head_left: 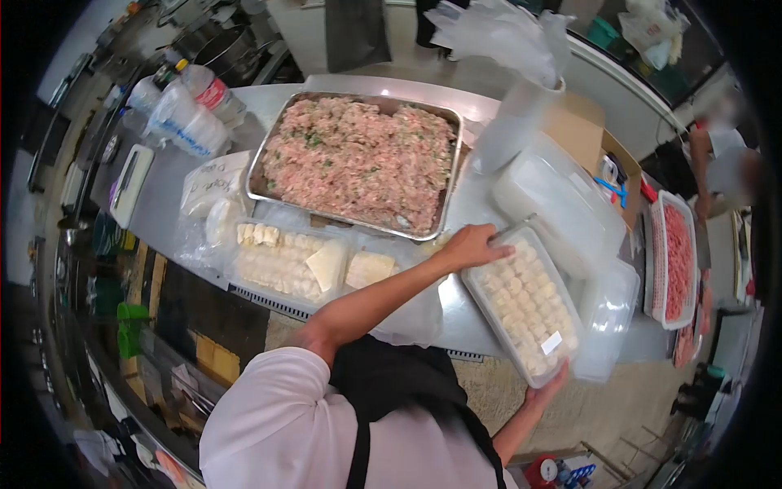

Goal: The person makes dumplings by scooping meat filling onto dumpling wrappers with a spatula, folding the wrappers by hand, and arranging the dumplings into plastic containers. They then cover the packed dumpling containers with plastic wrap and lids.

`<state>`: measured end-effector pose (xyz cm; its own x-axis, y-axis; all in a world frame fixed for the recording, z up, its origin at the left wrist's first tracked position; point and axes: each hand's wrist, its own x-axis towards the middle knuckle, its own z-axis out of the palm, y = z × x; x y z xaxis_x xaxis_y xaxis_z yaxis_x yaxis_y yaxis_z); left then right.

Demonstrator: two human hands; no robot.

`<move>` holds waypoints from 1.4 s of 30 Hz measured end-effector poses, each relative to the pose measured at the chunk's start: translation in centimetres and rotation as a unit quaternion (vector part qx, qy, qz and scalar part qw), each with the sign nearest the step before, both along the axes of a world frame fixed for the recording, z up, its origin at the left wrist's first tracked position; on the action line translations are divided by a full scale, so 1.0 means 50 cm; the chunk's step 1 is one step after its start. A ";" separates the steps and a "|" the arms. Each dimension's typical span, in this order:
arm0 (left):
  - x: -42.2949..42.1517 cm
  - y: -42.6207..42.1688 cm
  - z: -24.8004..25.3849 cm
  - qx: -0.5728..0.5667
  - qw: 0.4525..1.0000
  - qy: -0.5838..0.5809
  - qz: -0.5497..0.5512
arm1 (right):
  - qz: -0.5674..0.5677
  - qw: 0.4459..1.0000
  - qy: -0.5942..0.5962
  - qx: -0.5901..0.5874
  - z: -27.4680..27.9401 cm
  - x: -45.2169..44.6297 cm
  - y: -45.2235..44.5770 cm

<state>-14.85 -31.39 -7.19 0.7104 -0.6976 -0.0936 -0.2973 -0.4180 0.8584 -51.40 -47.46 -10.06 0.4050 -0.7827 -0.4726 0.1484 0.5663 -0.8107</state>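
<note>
A person's left hand (471, 246) and right hand (547, 385) hold opposite ends of a plastic container (498, 330) filled with rows of pale dumplings (525, 297), each grip on its edge, at the near side of a metal table (159, 216) bearing a tray (342, 218) heaped with minced meat (358, 159).

A shiny metal tabletop (159, 216) spans the middle of the frame, bright glare near its centre, a slotted strip (271, 303) along its near edge. Beige floor (607, 407) shows lower right, a pale wall (607, 85) upper right.
</note>
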 end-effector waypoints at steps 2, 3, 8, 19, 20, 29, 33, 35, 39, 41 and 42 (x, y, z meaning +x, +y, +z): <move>-0.009 0.024 0.012 0.015 1.000 0.002 -0.019 | 0.033 0.999 -0.002 -0.003 0.012 0.006 -0.003; -0.009 0.031 0.012 0.017 1.000 0.001 -0.010 | 0.028 1.000 0.002 0.011 0.032 0.013 -0.002; 0.000 0.028 0.005 0.017 0.999 0.029 -0.027 | 0.035 0.998 0.020 0.046 0.038 0.025 -0.019; -0.016 0.000 -0.005 -0.010 0.999 0.034 0.012 | 0.015 0.999 0.015 0.033 0.003 0.016 -0.008; -0.019 0.006 0.005 -0.012 0.999 0.045 0.029 | 0.004 0.999 0.018 0.031 0.005 0.014 -0.004; -0.052 0.025 -0.005 -0.024 0.999 0.012 0.018 | -0.037 0.999 -0.011 0.036 0.016 0.024 0.040; -0.054 0.015 0.002 0.003 1.000 -0.003 0.011 | -0.052 0.998 -0.010 0.028 0.015 0.019 0.054; -0.056 0.009 -0.012 -0.046 0.998 -0.025 0.029 | -0.066 0.996 -0.038 0.052 0.015 0.018 0.068; -0.058 -0.014 -0.003 -0.024 1.000 -0.007 0.001 | -0.124 0.990 -0.013 0.064 0.029 0.013 0.104; -0.060 -0.028 -0.006 -0.020 1.000 -0.007 -0.018 | -0.121 0.989 -0.055 0.065 0.030 0.008 0.124; -0.063 -0.036 -0.009 -0.034 0.999 -0.004 -0.024 | -0.128 0.988 -0.055 0.063 0.034 0.006 0.133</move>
<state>-18.00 -33.17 -7.62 0.6764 -0.7355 -0.0391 -0.3230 -0.3438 0.8817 -51.10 -40.81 -8.38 0.2565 -0.8038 -0.5367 0.3829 0.5944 -0.7072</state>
